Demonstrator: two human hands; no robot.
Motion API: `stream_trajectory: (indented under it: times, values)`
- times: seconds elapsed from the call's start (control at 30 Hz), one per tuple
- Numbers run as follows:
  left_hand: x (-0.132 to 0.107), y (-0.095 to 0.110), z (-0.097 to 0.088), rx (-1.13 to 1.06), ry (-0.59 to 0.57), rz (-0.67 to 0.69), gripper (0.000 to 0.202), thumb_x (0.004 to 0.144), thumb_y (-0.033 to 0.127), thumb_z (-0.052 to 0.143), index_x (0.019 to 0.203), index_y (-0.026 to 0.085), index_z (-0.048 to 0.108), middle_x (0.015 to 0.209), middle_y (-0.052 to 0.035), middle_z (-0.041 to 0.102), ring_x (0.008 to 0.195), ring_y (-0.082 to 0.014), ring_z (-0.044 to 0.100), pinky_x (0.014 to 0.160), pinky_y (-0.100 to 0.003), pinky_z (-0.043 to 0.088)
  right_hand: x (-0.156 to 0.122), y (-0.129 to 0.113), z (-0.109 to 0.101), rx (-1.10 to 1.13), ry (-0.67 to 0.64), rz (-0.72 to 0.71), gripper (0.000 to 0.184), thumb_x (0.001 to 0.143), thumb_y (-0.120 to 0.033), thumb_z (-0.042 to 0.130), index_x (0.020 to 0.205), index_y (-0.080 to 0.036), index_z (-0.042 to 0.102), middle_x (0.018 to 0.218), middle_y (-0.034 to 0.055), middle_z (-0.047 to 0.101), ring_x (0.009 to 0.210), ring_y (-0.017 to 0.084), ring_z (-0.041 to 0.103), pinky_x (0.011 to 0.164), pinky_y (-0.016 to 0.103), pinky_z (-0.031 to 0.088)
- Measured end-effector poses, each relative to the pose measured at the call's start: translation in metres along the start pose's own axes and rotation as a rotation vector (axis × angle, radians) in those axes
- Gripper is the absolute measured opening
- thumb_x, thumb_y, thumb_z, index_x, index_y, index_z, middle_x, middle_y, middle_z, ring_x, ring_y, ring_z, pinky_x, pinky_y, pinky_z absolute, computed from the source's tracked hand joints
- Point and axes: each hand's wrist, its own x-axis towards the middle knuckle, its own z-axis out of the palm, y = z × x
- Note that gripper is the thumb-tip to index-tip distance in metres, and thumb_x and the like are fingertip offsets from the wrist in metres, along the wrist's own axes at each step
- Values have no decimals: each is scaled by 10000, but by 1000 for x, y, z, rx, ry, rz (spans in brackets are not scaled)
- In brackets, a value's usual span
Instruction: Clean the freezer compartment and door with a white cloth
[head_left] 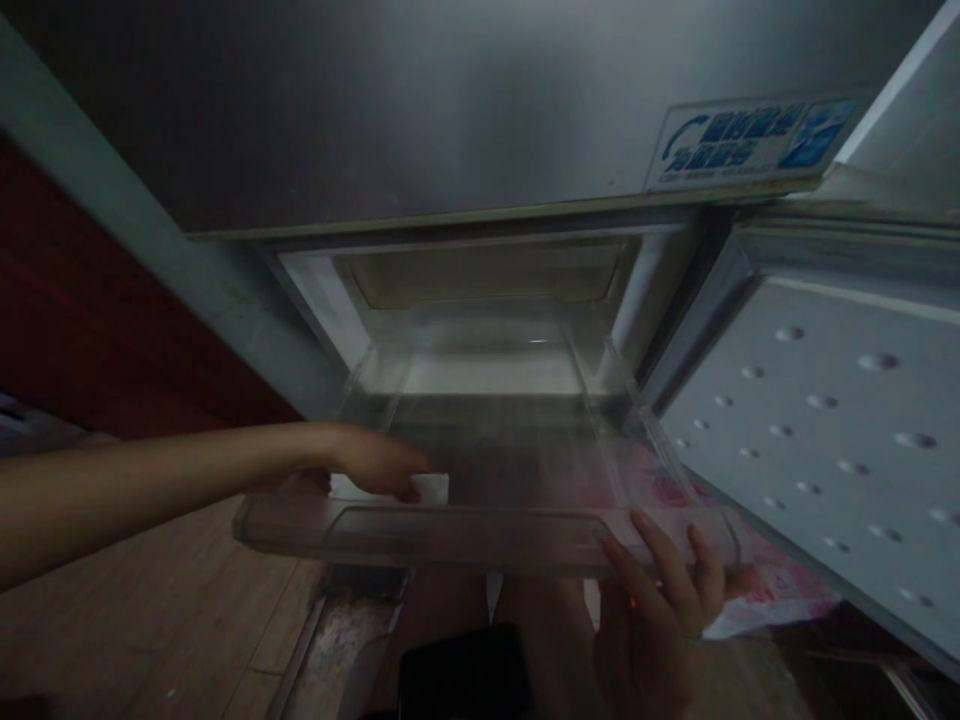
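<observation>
A clear plastic freezer drawer (480,535) is pulled out of the lower fridge compartment, its front toward me. My left hand (375,462) reaches into it from the left, pressing a folded white cloth (430,488) against the inside near the front wall. Whether it is cloth or paper tissue is hard to tell. My right hand (660,585) grips the drawer's front at the right corner, its fingertips over the rim. Through the clear plastic the drawer shows no contents.
The white-lined fridge door (817,430) stands open on the right. Above is a grey door panel (450,110) with a blue-printed sticker (750,142). A pink and white bag (780,585) lies under the drawer at right. A dark phone-like object (465,675) rests at my lap.
</observation>
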Motion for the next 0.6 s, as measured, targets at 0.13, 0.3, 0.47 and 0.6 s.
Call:
stream_trajectory:
  times: [0.13, 0.3, 0.47, 0.6]
  values:
    - [37, 33, -6, 15, -69, 121, 235, 826, 36, 539, 874, 139, 745, 735, 21, 714, 802, -154, 621, 763, -228, 467, -1, 1, 0, -11, 1, -17, 186, 933, -116, 483, 962, -227, 629, 1308, 16, 610, 1460, 216, 311, 1213, 545, 100]
    - [88, 79, -11, 40, -62, 269, 239, 801, -18, 530, 684, 114, 691, 540, 55, 544, 649, -126, 531, 624, -208, 427, 0, 2, 0, -20, -1, -34, 172, 936, -113, 496, 961, -223, 626, 1325, 11, 600, 1464, 192, 302, 1212, 491, 162]
    - [118, 101, -11, -48, -51, 462, 271, 785, -76, 525, 635, 108, 656, 537, 65, 531, 631, -109, 484, 621, -204, 415, 2, 1, -1, -15, -26, -46, 199, 946, -108, 463, 989, -214, 625, 1354, 29, 580, 1479, 186, 269, 1222, 489, 118]
    - [128, 102, -5, -182, 14, 544, 225, 874, 1, 529, 736, 98, 677, 654, 36, 621, 737, -122, 539, 719, -211, 448, 3, -1, -1, -18, -5, -36, 191, 937, -99, 482, 996, -219, 619, 1367, 26, 571, 1478, 180, 274, 1225, 480, 120]
